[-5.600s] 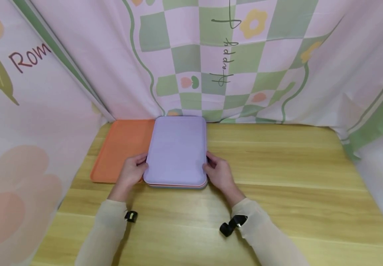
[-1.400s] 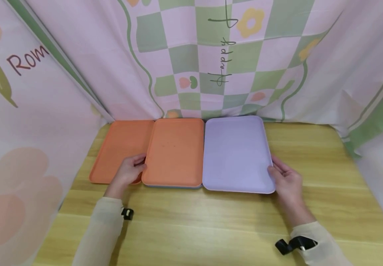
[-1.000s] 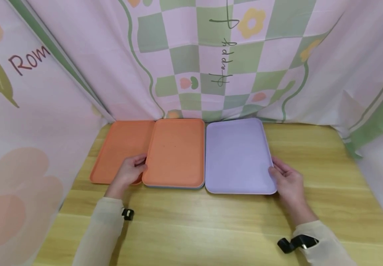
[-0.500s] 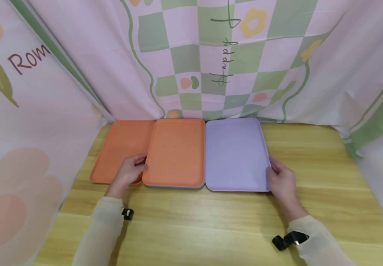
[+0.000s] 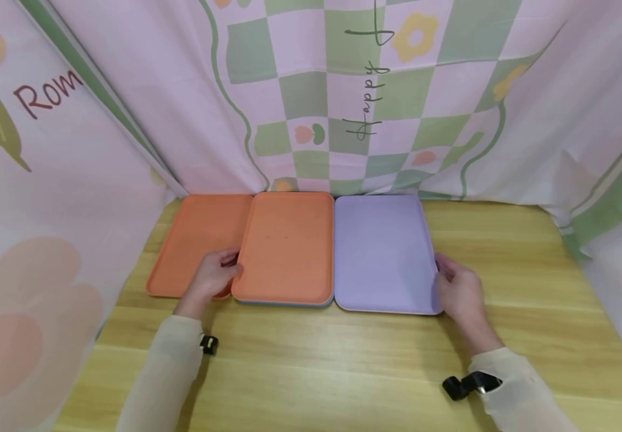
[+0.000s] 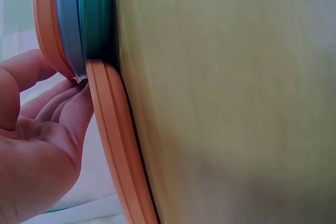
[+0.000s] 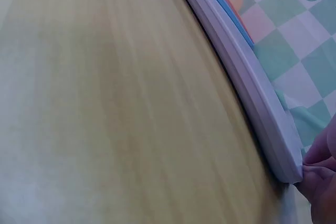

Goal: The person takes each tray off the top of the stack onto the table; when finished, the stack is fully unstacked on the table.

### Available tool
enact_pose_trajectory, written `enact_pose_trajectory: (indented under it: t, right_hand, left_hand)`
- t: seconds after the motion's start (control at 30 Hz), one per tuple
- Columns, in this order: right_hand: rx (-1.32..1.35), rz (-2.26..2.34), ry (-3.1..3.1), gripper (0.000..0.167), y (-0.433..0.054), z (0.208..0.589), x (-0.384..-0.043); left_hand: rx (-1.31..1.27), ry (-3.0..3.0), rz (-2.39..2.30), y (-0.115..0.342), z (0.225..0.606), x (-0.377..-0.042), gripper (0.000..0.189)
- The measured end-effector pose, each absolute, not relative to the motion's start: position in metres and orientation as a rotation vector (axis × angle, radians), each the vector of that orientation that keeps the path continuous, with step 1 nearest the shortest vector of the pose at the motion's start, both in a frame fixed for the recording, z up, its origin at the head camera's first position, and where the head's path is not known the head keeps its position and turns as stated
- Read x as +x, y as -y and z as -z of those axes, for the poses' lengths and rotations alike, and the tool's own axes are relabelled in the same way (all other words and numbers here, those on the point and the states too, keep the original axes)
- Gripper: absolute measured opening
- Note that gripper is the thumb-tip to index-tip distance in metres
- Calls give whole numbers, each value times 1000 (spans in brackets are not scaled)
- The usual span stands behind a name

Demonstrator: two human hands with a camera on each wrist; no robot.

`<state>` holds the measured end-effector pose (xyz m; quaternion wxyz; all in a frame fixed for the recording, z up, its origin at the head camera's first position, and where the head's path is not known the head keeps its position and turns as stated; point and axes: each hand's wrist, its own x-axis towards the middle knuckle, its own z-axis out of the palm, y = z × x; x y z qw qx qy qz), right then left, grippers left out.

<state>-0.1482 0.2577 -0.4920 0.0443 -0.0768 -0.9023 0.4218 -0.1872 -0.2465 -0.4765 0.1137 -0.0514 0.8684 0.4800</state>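
In the head view three trays stand side by side along the back of the table. My left hand (image 5: 215,275) pinches the left edge of the middle orange tray (image 5: 286,249), thumb at its rim and fingers curled below. Under that tray, the left wrist view shows a blue tray (image 6: 68,22) and a teal tray (image 6: 95,17) stacked. My right hand (image 5: 460,294) holds the right edge of the purple tray (image 5: 383,255), which lies low on the table right beside the stack. In the right wrist view the fingertips (image 7: 317,153) are at the purple tray's near corner.
Another orange tray (image 5: 208,222) lies at the far left, partly behind my left hand and against the stack. The wooden table (image 5: 311,366) extends in front and to the right. A patterned curtain (image 5: 300,96) hangs directly behind the trays.
Earlier the purple tray sat on top of the stack; my right hand has moved it right and lowered it, uncovering the orange tray. My left hand has stayed at the stack's left edge.
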Motion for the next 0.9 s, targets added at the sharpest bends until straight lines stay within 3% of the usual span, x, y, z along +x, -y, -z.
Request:
enact_pose_trajectory:
  t: [0.9]
  right_hand:
    - [-51, -1381, 2572, 36, -205, 475, -160]
  left_hand:
    - [-119, -2530, -1458, 250, 479, -187, 55]
